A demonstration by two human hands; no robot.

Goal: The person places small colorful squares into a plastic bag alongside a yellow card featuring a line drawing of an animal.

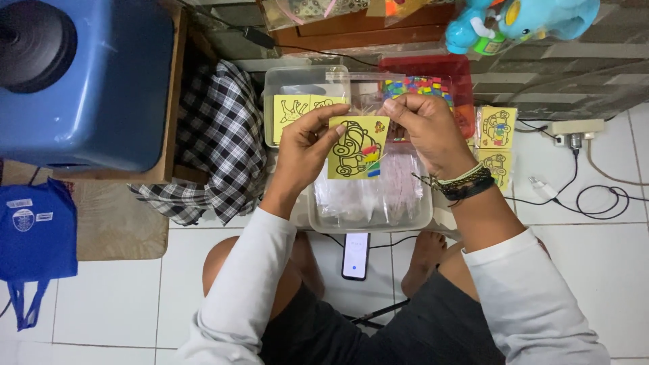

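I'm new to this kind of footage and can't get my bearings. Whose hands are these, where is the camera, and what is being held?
There is one picture, from a camera worn on a person's head, looking down at their own hands, with their knees and bare feet below. No machine is involved. The left hand and the right hand together hold up a small yellow card printed with a black outline drawing, partly coloured in. Beneath it, on the white tiled floor, sits a clear plastic tub of clear packets. More yellow cards lie to the right, a phone lies between the feet, and a checked cloth lies to the left.
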